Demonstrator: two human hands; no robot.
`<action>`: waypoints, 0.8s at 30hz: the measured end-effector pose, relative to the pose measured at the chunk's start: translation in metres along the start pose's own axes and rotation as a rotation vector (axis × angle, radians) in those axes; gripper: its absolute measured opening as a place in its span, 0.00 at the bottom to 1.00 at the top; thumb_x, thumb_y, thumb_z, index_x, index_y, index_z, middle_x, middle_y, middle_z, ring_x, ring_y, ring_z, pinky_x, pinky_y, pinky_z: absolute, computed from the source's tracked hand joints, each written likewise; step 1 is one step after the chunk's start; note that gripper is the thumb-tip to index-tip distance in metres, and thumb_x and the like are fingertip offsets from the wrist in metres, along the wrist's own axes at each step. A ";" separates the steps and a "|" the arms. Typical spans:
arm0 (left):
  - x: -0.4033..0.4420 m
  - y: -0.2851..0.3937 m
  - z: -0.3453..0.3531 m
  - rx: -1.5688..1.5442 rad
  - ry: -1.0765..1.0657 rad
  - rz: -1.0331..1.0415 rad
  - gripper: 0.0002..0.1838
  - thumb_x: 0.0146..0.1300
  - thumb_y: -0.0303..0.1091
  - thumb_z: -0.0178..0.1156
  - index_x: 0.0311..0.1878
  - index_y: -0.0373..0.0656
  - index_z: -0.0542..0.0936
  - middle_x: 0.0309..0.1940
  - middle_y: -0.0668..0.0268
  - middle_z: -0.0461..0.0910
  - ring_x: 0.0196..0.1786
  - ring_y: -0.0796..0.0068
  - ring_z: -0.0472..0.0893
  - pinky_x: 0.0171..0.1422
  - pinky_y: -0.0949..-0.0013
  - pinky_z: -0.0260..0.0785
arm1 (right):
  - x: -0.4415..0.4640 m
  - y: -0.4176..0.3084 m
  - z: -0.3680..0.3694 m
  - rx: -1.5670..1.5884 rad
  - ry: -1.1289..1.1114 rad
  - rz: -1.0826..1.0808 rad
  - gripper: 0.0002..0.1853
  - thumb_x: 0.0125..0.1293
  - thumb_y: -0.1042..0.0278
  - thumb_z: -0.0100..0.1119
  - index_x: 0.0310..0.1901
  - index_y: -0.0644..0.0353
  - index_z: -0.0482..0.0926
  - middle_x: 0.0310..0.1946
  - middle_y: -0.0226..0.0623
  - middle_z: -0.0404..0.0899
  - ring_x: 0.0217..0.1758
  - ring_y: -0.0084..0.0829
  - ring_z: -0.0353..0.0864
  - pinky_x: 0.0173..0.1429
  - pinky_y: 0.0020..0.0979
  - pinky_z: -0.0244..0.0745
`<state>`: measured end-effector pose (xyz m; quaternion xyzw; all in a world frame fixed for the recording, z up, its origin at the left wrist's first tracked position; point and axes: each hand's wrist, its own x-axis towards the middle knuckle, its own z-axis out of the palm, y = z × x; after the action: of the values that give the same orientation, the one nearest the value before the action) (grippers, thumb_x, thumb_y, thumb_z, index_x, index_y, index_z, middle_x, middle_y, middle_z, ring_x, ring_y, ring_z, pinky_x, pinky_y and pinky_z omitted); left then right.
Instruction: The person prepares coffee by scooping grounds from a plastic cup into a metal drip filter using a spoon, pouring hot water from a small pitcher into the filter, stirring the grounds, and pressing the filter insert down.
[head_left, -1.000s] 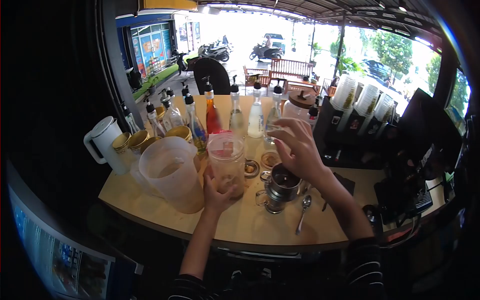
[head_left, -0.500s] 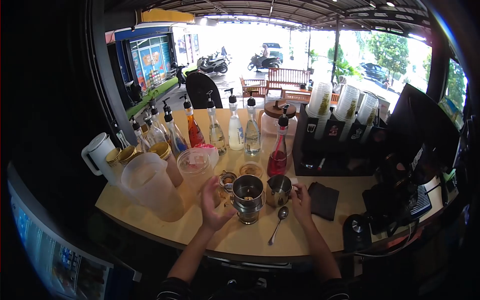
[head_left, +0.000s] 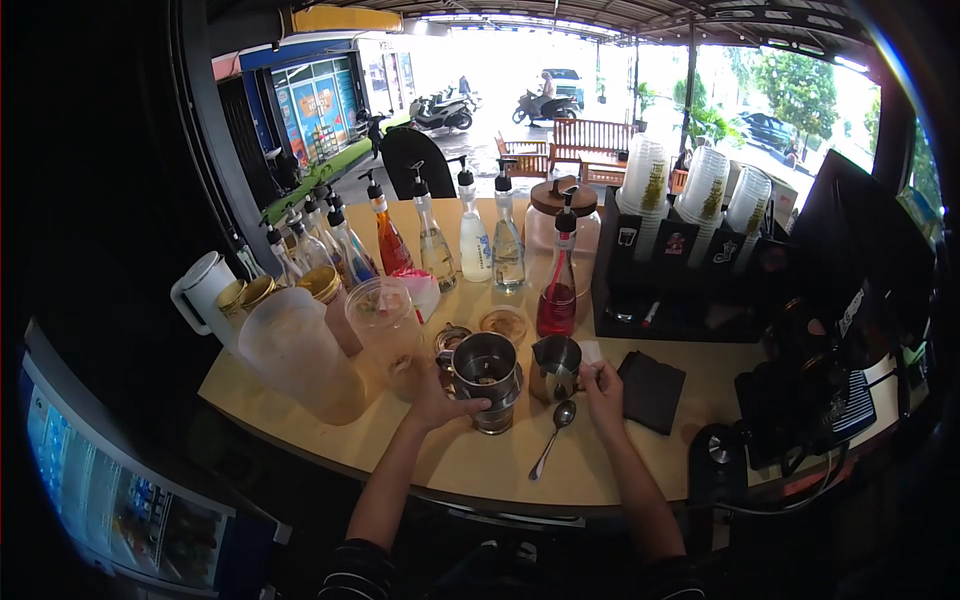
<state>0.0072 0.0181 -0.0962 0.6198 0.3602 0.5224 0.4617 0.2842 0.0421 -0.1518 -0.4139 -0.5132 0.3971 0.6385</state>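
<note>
While our left hand [head_left: 435, 403] curves round the left side of a metal drip filter [head_left: 487, 365] near the centre of the frame, our right hand [head_left: 605, 392] is at the handle of a steel milk pitcher [head_left: 556, 366] just beside it. We have the left thumb stretched out across the front of the filter, apart from the fingers; we cannot tell how far those close, because their tips are hidden. On the right, we pinch the pitcher's handle between thumb and bent fingers. The filter stands upright on a glass cup [head_left: 493, 419], its open top showing a dark inside. Below the pitcher, a metal spoon [head_left: 553, 440] lies slanted, bowl uppermost in the frame, and a folded dark cloth [head_left: 652, 392] lies to the right of our right hand. Left of centre we see a clear plastic tub [head_left: 385, 330] and a frosted pitcher [head_left: 300, 350]. Above the milk pitcher stands a pump bottle of red syrup [head_left: 558, 306], and stacked plastic cups [head_left: 703, 185] lean in a black rack [head_left: 680, 270] at upper right.
</note>
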 end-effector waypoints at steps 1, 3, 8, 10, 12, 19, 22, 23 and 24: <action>0.000 0.002 0.000 0.013 -0.014 -0.011 0.51 0.36 0.32 0.82 0.63 0.38 0.60 0.58 0.60 0.70 0.63 0.66 0.71 0.68 0.61 0.64 | -0.001 0.001 -0.002 -0.002 0.000 0.002 0.06 0.69 0.67 0.57 0.38 0.61 0.73 0.24 0.23 0.71 0.28 0.13 0.68 0.33 0.20 0.64; 0.001 0.002 -0.001 -0.015 -0.057 0.014 0.51 0.36 0.31 0.81 0.63 0.39 0.60 0.58 0.60 0.70 0.62 0.66 0.71 0.68 0.61 0.64 | -0.003 -0.002 -0.004 0.029 -0.044 0.001 0.08 0.71 0.66 0.55 0.34 0.57 0.72 0.27 0.23 0.73 0.30 0.14 0.70 0.35 0.19 0.65; 0.000 0.014 0.005 -0.015 -0.027 -0.041 0.46 0.38 0.32 0.80 0.62 0.40 0.65 0.56 0.62 0.74 0.58 0.70 0.75 0.65 0.64 0.68 | -0.005 -0.027 -0.005 0.140 0.000 -0.042 0.07 0.69 0.66 0.56 0.36 0.56 0.70 0.28 0.22 0.73 0.30 0.13 0.70 0.35 0.18 0.64; 0.002 0.013 0.004 -0.022 -0.048 -0.022 0.45 0.39 0.32 0.80 0.62 0.40 0.65 0.56 0.62 0.74 0.58 0.70 0.75 0.65 0.64 0.68 | -0.007 -0.040 -0.011 0.120 -0.023 -0.002 0.07 0.68 0.71 0.58 0.35 0.57 0.69 0.30 0.23 0.73 0.32 0.12 0.70 0.37 0.18 0.66; 0.005 0.011 0.002 -0.033 -0.080 -0.007 0.45 0.39 0.32 0.80 0.62 0.40 0.65 0.56 0.62 0.74 0.59 0.70 0.75 0.65 0.64 0.68 | -0.004 -0.048 -0.008 0.155 -0.030 -0.049 0.07 0.68 0.71 0.58 0.35 0.57 0.69 0.30 0.22 0.72 0.32 0.12 0.69 0.38 0.18 0.66; 0.007 0.001 0.002 -0.073 -0.111 -0.019 0.44 0.41 0.33 0.79 0.62 0.41 0.65 0.55 0.63 0.74 0.59 0.71 0.75 0.65 0.65 0.68 | 0.010 -0.121 0.002 0.142 -0.147 -0.152 0.10 0.64 0.76 0.60 0.31 0.56 0.67 0.26 0.18 0.62 0.29 0.09 0.61 0.34 0.16 0.59; 0.005 0.011 0.005 -0.069 -0.118 0.017 0.45 0.41 0.34 0.79 0.63 0.41 0.65 0.55 0.63 0.75 0.58 0.71 0.75 0.65 0.64 0.67 | 0.013 -0.157 0.014 0.080 -0.198 -0.145 0.11 0.63 0.76 0.61 0.31 0.56 0.67 0.26 0.18 0.61 0.30 0.08 0.60 0.34 0.16 0.59; 0.005 0.012 0.005 -0.067 -0.118 0.013 0.45 0.41 0.34 0.79 0.63 0.41 0.65 0.55 0.63 0.75 0.58 0.71 0.75 0.65 0.64 0.67 | 0.015 -0.166 0.018 0.061 -0.227 -0.134 0.11 0.63 0.76 0.62 0.31 0.56 0.67 0.26 0.18 0.60 0.30 0.08 0.60 0.34 0.15 0.59; 0.005 0.013 0.005 -0.062 -0.124 0.016 0.45 0.41 0.34 0.79 0.63 0.42 0.65 0.55 0.63 0.75 0.58 0.71 0.75 0.65 0.64 0.67 | 0.020 -0.171 0.021 0.022 -0.235 -0.173 0.11 0.63 0.77 0.62 0.31 0.57 0.67 0.26 0.18 0.61 0.29 0.07 0.61 0.32 0.15 0.59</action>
<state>0.0129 0.0177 -0.0822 0.6391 0.3098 0.4977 0.4979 0.2806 0.0042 0.0175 -0.3119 -0.6139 0.3918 0.6102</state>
